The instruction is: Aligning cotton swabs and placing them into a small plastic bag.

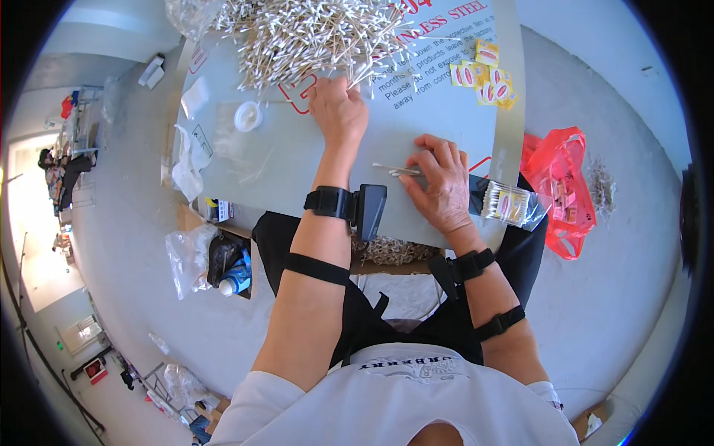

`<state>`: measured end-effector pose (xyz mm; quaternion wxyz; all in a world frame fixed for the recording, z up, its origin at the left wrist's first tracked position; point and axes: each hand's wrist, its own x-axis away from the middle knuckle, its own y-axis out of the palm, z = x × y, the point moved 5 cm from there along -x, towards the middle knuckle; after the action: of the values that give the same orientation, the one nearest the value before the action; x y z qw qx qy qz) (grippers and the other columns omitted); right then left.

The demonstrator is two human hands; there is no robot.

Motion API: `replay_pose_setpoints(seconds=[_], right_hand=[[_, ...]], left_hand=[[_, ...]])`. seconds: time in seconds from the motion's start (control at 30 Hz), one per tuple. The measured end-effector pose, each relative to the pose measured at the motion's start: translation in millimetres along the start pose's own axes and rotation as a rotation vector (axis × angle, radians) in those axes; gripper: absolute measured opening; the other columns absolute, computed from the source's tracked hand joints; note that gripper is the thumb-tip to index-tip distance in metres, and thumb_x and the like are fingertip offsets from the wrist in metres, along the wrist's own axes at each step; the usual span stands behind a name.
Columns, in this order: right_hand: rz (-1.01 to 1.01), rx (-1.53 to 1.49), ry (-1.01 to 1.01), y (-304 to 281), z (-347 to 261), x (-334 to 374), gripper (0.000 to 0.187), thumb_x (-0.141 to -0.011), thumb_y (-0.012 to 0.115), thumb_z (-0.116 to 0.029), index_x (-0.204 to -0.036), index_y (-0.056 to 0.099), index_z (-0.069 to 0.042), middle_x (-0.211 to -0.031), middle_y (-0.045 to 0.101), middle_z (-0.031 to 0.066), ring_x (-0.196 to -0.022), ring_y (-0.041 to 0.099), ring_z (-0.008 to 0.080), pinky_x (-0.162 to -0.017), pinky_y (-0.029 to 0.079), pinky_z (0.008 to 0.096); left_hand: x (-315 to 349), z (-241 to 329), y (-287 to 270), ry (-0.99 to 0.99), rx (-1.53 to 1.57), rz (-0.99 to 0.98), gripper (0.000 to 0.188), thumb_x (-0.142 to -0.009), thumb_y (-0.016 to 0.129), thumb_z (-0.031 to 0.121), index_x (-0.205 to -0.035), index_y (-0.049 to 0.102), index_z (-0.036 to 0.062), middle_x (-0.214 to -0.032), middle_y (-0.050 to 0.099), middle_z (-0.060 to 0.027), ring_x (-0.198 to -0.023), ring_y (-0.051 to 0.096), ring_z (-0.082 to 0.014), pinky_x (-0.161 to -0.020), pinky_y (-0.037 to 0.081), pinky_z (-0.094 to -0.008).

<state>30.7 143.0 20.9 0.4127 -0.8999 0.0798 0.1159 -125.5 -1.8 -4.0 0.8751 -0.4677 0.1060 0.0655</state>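
Observation:
A large heap of cotton swabs (297, 41) lies at the far side of the metal-topped table (275, 171). My left hand (340, 111) reaches to the heap's near edge, its fingers curled closed around cotton swabs; the fingertips are partly hidden. Nearer to me, my right hand (440, 186) rests low over the tabletop. Its thumb and fingers pinch a few cotton swabs (387, 169) that point to the left. Beside the right wrist, at the table's front edge, lies a clear packet of cotton swabs (509, 204) with a yellow label.
Small yellow labels (487, 82) are scattered at the table's right. A round white lid or cup (248, 117) and crumpled white tissue (191, 163) sit at the left. A red plastic bag (565, 193) hangs off to the right. Below the table, a box (398, 253) holds more swabs.

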Motion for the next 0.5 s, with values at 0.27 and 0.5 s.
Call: replay_pose_setpoints(seconds=[0.27, 0.5], right_hand=[[0.017, -0.011, -0.013, 2, -2, 0, 0.028, -0.067, 0.076, -0.013, -0.089, 0.060, -0.009, -0.115, 0.055, 0.0062, -0.106, 0.052, 0.0274, -0.089, 0.038, 0.0405], [0.020, -0.018, -0.012, 3, 0, 0, 0.028, -0.066, 0.075, -0.013, -0.089, 0.060, -0.009, -0.116, 0.056, 0.0059, -0.106, 0.052, 0.0273, -0.090, 0.038, 0.0402]], left_hand=[[18, -11, -14, 0.037, 0.143, -0.137, 0.009, -0.082, 0.068, 0.013, -0.085, 0.065, 0.0055, -0.089, 0.060, -0.0123, -0.089, 0.053, -0.0342, -0.080, 0.043, -0.0444], [42, 5, -24, 0.188, 0.154, -0.144, 0.016, -0.075, 0.074, 0.007, -0.088, 0.065, 0.0072, -0.088, 0.060, -0.0090, -0.089, 0.054, -0.0308, -0.080, 0.044, -0.0426]])
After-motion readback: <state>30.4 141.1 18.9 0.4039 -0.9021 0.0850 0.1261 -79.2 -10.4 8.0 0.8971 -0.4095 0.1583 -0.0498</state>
